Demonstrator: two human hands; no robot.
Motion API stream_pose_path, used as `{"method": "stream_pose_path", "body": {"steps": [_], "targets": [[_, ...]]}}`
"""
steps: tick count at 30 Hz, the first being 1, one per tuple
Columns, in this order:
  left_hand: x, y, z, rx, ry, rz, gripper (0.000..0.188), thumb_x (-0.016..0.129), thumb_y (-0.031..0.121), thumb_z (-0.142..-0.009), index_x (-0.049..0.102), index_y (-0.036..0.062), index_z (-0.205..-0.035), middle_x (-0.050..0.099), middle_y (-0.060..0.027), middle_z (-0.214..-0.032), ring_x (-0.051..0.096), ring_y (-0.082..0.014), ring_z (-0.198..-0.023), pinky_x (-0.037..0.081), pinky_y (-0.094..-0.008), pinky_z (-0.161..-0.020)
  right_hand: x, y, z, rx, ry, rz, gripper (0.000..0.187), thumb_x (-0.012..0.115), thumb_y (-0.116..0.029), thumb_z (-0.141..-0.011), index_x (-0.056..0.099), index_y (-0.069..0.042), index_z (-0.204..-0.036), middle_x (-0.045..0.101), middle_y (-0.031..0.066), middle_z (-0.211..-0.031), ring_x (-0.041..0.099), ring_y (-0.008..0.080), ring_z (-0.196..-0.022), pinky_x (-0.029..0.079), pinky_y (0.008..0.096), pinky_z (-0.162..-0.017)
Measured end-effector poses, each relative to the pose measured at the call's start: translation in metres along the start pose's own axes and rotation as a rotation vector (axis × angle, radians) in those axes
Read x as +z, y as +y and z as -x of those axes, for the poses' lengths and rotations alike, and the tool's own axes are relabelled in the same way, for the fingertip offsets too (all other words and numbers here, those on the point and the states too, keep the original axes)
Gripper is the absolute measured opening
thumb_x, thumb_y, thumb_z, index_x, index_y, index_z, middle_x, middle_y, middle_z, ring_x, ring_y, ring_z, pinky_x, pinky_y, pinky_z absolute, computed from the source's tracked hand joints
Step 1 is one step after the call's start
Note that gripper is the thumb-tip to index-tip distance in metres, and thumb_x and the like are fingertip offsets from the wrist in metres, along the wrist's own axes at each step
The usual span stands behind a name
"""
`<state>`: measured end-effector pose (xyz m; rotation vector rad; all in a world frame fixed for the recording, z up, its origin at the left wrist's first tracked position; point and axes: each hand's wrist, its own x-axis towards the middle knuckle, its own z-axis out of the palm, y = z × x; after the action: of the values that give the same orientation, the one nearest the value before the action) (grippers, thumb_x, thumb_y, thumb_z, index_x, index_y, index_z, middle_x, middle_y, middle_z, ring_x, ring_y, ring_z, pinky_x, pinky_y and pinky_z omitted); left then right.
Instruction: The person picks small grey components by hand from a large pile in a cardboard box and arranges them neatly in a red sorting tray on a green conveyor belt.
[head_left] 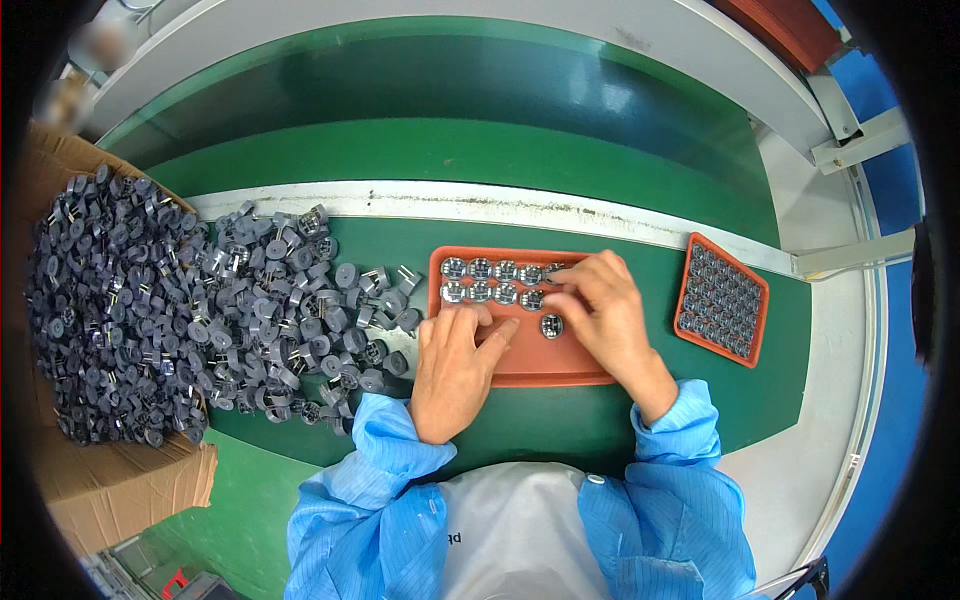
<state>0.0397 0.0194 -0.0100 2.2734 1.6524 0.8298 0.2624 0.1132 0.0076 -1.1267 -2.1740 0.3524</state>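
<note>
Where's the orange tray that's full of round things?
In the head view, the full orange tray lies on the green table at right, past the right hand.

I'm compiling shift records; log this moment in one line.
left hand: over orange tray; right hand: at its round parts; loose parts: heaped left; second tray: right, holding parts

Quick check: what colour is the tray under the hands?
The tray is orange-red; head view.

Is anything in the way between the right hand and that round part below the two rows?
No, nothing visible: the right hand is close beside the round part in the orange tray. The left hand is off to one side.
</note>
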Motion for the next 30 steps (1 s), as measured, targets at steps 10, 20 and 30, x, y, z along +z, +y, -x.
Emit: {"method": "stream_pose_path", "body": {"steps": [10, 20, 30], "targets": [[0.019, 0.030, -0.027, 0.161, 0.030, -0.083, 0.042, 0.084, 0.031, -0.090, 0.074, 0.0046, -0.122, 0.063, -0.0071, -0.104, 0.061, -0.0253, -0.096, 0.043, -0.0409, -0.080, -0.068, -0.013, 0.038, 0.134, -0.202, 0.233, 0.020, 0.089, -0.011, -0.082, 0.078, -0.004, -0.097, 0.071, 0.0091, -0.097, 0.064, 0.0323, -0.096, 0.049, 0.0458, -0.083], [0.037, 0.033, -0.030, 0.229, 0.017, -0.031, 0.033, 0.079, 0.012, -0.087, 0.079, 0.0084, -0.119, 0.067, -0.0064, -0.109, 0.064, -0.0236, -0.097, 0.046, -0.0403, -0.079, -0.037, 0.006, 0.057, 0.056, -0.130, 0.175, 0.020, 0.088, -0.008, -0.082, 0.077, -0.006, -0.098, 0.070, 0.0084, -0.097, 0.066, 0.0298, -0.096, 0.051, 0.0421, -0.084], [0.030, 0.039, -0.022, 0.199, 0.059, 0.044, 0.030, 0.086, 0.011, -0.084, 0.083, 0.0083, -0.113, 0.060, -0.0024, -0.095, 0.061, -0.0222, -0.087, 0.043, -0.0401, -0.071, -0.058, 0.022, 0.053, 0.009, -0.211, 0.100, 0.021, 0.077, 0.001, -0.084, 0.079, -0.007, -0.103, 0.072, 0.0032, -0.109, 0.065, 0.0256, -0.112, 0.048, 0.0425, -0.091]]}}
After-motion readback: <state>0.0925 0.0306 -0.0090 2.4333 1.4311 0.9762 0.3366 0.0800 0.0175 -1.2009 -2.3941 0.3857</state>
